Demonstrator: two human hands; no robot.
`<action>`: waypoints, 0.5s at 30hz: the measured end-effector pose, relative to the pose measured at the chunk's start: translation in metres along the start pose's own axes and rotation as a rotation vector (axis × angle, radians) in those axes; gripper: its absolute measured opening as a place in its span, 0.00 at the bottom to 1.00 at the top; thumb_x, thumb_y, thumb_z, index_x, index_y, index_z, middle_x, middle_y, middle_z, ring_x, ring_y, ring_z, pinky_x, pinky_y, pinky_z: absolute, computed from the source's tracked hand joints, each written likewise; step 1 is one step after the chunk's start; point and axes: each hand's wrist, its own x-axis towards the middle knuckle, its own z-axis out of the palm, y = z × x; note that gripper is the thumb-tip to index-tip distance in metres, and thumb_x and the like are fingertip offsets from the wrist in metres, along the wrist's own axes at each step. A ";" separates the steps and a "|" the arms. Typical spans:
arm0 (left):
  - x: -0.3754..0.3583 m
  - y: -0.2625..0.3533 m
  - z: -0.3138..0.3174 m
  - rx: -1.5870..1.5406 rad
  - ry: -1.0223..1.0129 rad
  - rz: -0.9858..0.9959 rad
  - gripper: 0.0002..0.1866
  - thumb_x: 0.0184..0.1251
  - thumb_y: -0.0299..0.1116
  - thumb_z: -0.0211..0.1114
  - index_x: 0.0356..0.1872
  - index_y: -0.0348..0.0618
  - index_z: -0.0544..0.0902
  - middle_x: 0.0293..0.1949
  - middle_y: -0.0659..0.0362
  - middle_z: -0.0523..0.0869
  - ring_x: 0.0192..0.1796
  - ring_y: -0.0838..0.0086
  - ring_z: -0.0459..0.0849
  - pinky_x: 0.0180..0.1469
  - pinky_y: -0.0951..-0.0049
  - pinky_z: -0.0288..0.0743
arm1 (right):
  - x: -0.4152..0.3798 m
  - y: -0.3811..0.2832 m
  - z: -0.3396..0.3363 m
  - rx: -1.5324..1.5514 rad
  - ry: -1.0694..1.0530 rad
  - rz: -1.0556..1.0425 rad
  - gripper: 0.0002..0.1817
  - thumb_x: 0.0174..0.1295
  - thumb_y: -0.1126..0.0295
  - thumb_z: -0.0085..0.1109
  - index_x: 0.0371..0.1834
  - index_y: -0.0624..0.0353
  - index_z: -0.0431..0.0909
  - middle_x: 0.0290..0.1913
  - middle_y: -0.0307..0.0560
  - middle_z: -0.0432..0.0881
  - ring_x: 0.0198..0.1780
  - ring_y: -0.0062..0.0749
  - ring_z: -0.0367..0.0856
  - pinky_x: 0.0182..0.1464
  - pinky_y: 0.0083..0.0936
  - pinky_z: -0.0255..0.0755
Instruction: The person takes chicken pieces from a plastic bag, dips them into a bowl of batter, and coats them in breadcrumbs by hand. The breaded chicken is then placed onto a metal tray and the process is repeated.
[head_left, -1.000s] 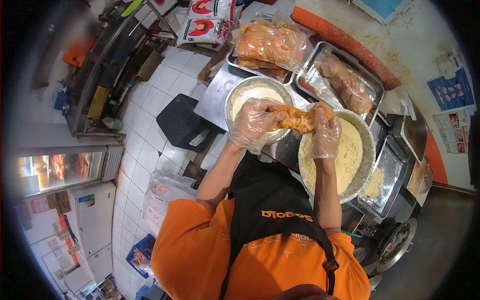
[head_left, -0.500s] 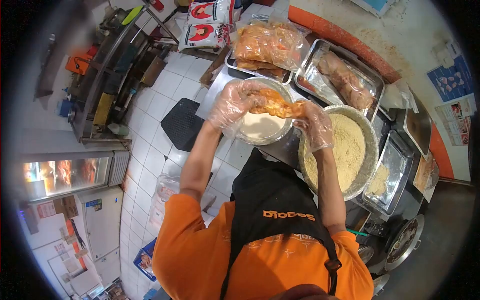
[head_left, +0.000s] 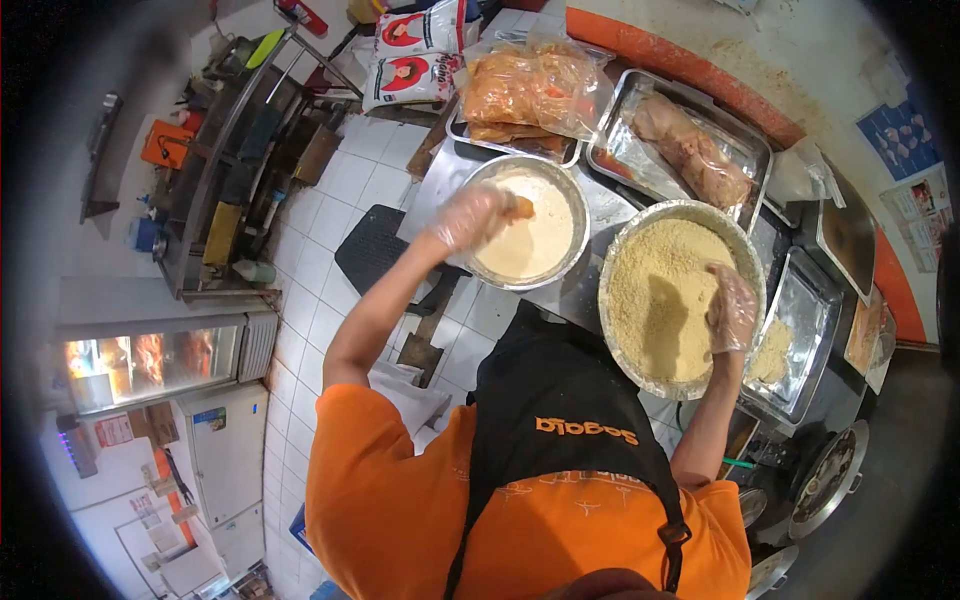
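Observation:
My left hand, in a clear plastic glove and blurred by motion, is over the left side of a metal bowl of pale batter. Its fingers close on an orange marinated chicken piece, mostly hidden by the hand, at the batter's surface. My right hand, also gloved, reaches over the right side of a larger round bowl of yellowish breading crumbs. Its fingers are extended and touch the crumbs, with no chicken in them.
Bagged orange marinated chicken lies on a tray behind the batter. A metal tray beside it holds wrapped pale meat. Right of the crumbs is a tray with some spilled crumbs. Pots stand at the lower right.
Both hands held the chicken piece above the batter bowl. My right hand has let go and moved right to the crumbs; my left hand has lowered the piece to the batter.

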 end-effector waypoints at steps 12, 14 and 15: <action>-0.008 0.000 -0.029 -0.429 -0.189 -0.285 0.14 0.53 0.39 0.75 0.38 0.44 0.90 0.37 0.48 0.90 0.38 0.55 0.88 0.43 0.60 0.81 | -0.017 0.004 -0.025 0.073 0.099 0.221 0.15 0.64 0.64 0.68 0.52 0.56 0.84 0.33 0.41 0.83 0.28 0.19 0.75 0.28 0.17 0.69; 0.003 -0.020 -0.017 -0.197 -0.194 -0.279 0.14 0.52 0.39 0.75 0.38 0.44 0.90 0.36 0.48 0.90 0.37 0.54 0.88 0.42 0.60 0.81 | -0.012 -0.001 -0.014 -0.092 -0.018 0.107 0.23 0.59 0.65 0.71 0.59 0.53 0.80 0.46 0.49 0.82 0.40 0.29 0.78 0.38 0.24 0.75; 0.008 -0.033 -0.006 0.037 -0.204 -0.263 0.14 0.51 0.39 0.75 0.38 0.44 0.90 0.36 0.47 0.90 0.37 0.54 0.88 0.42 0.60 0.81 | -0.011 -0.005 -0.007 -0.256 -0.126 -0.004 0.32 0.54 0.65 0.74 0.65 0.51 0.76 0.60 0.57 0.80 0.52 0.38 0.81 0.48 0.30 0.80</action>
